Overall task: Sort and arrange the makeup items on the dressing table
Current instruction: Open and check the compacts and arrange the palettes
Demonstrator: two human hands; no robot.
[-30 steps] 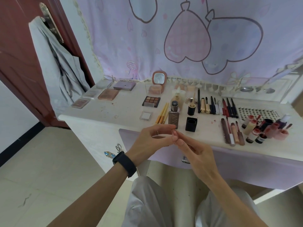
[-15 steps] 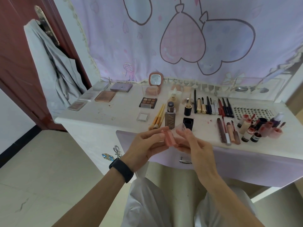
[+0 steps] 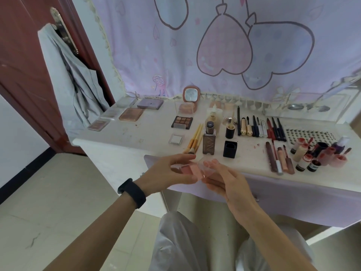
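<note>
Step in hand: You held one small blush palette up between both hands; I judge you were checking or closing it before giving it a place.
Left hand: Your left hand gripped the palette's left end, with the fingers curled over the top edge and the thumb underneath.
Right hand: Your right hand pinched the clear part at the palette's right end, which looked like its lid.
Palette position: It was off the table, above the front edge. It was near the brushes and the foundation bottle and touched only your hands.
Table layout: Flat compacts lay at the back left. An eyeshadow palette and a small clear case sat mid-table, and lip tubes were to the right.
Progress: Most items lay in groups, so the sorting looked well along.
Next move: It called for shutting the lid if it was open, then laying the palette flat among the other flat cases. Your reach would need to stay clear of the upright foundation bottle, which could tip.
Unclear: I could not tell whether the lid was hinged or loose.
</note>
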